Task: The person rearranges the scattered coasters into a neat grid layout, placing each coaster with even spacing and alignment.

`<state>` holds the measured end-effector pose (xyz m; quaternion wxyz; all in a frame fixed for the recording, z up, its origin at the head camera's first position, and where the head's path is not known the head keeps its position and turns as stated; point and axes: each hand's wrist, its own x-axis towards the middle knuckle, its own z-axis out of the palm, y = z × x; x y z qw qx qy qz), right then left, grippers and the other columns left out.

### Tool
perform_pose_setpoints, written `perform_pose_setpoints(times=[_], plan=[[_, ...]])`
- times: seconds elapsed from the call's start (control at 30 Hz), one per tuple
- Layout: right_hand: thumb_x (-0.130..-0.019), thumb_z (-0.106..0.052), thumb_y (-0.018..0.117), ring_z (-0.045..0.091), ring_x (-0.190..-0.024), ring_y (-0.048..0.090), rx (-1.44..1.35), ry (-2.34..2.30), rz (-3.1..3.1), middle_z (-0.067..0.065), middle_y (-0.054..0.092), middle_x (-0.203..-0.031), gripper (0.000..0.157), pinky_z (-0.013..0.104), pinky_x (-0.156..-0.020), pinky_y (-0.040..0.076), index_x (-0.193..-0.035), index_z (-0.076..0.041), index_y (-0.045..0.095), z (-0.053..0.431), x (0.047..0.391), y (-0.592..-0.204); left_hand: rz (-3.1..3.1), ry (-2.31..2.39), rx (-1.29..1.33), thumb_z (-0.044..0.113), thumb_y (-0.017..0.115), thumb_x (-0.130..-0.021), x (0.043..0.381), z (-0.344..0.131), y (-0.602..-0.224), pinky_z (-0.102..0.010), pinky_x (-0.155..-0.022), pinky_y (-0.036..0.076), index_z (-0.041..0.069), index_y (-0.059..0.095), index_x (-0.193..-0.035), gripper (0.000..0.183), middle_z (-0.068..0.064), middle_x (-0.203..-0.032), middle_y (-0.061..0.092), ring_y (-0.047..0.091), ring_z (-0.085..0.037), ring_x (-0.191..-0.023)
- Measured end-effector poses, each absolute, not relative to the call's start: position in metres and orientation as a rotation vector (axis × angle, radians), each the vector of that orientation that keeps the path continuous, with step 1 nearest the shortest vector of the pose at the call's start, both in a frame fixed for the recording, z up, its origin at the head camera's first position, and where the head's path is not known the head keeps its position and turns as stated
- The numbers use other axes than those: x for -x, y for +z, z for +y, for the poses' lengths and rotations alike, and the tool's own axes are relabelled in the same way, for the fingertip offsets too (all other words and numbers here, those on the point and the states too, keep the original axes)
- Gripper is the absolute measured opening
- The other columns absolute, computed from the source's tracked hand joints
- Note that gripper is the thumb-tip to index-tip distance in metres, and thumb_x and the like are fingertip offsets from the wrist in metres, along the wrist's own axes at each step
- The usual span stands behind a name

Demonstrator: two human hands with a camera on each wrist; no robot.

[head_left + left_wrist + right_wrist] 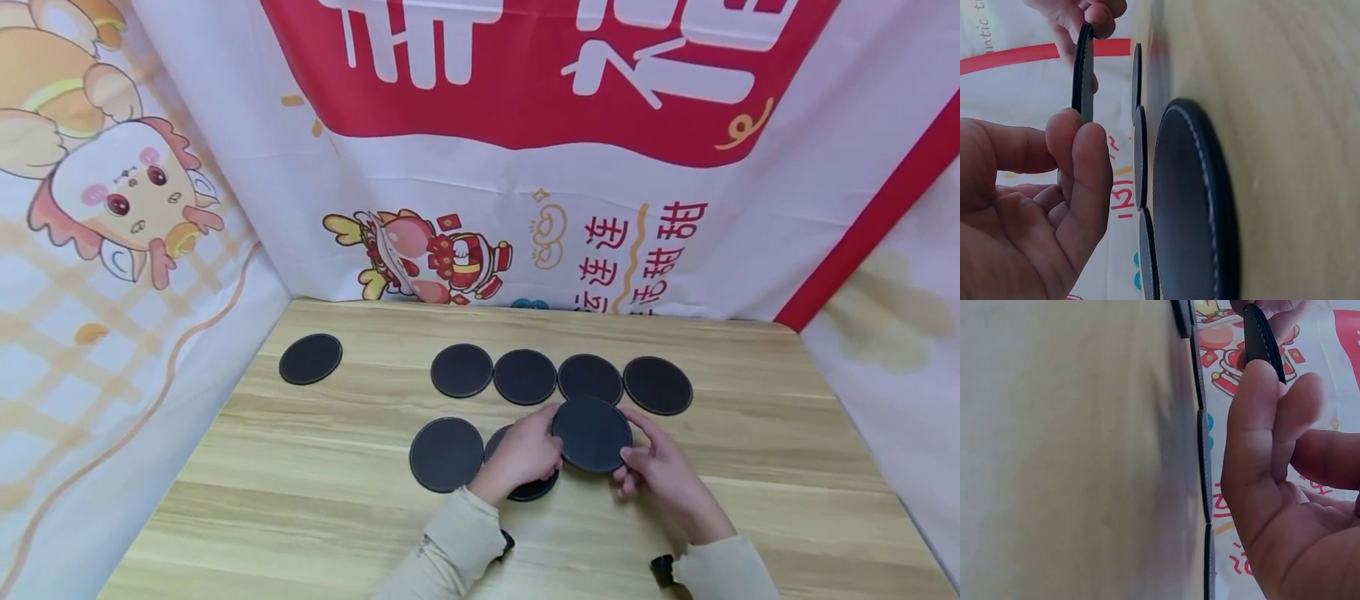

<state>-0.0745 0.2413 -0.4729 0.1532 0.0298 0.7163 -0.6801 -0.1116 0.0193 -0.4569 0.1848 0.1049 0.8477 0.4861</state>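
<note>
Both hands hold one round black coaster by its opposite edges, raised above the wooden table. My left hand pinches its left edge between thumb and fingers. On the other side, my right hand pinches the right edge. In the left wrist view the held coaster appears edge-on, with pale stitching along its rim. Below my left hand lies another black coaster, partly covered by that hand. Left of it rests a further coaster, flat on the wood.
Toward the back of the table, a row of black coasters lies side by side, from the left coaster to the right coaster. A single coaster lies apart at the far left. Printed cloth hangs behind the table.
</note>
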Motion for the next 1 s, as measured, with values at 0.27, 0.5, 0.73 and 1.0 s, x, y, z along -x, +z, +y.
perform_pose_setpoints(times=[0.27, 0.5, 0.73, 1.0], plan=[[-0.098, 0.010, 0.044, 0.016, -0.050, 0.059, -0.125, -1.937, 2.033, 0.020, 0.064, -0.070, 0.068, 0.043, -0.058, 0.060, -0.159, -0.002, 0.017, 0.247, 0.069, -0.480, 2.360, 1.340, -0.263, -0.003, 0.050, -0.094, 0.109, 0.028, -0.464, -0.029, -0.042, 0.052, 0.001, 0.041, -0.152, 0.060, -0.003, -0.051, 0.061, 0.059, -0.016, -0.040], [-0.100, 0.004, 0.047, 0.016, -0.048, 0.058, -0.123, -1.865, 2.021, 0.018, 0.065, -0.069, 0.068, 0.041, -0.053, 0.058, -0.160, -0.001, 0.014, 0.251, 0.065, -0.484, 2.370, 1.246, -0.259, 0.002, 0.058, -0.093, 0.107, 0.031, -0.471, -0.028, -0.044, 0.051, -0.001, 0.042, -0.152, 0.060, -0.002, -0.049, 0.060, 0.058, -0.015, -0.040], [-0.101, 0.003, 0.048, 0.017, -0.048, 0.059, -0.164, -1.834, 2.008, 0.017, 0.065, -0.068, 0.068, 0.038, -0.051, 0.058, -0.160, -0.003, 0.015, 0.252, 0.065, -0.488, 2.471, 1.045, -0.314, 0.013, 0.066, -0.093, 0.108, 0.032, -0.472, -0.028, -0.066, 0.054, 0.003, 0.047, -0.150, 0.061, -0.008, -0.074, 0.072, 0.066, -0.019, -0.059], [-0.100, 0.004, 0.047, 0.018, -0.049, 0.061, -0.169, -1.793, 2.021, 0.018, 0.065, -0.068, 0.067, 0.039, -0.051, 0.058, -0.159, -0.004, 0.017, 0.254, 0.064, -0.490, 2.603, 0.836, -0.436, 0.017, 0.063, -0.096, 0.111, 0.029, -0.472, -0.034, -0.087, 0.051, 0.007, 0.055, -0.145, 0.051, -0.011, -0.121, 0.068, 0.066, -0.023, -0.095]])
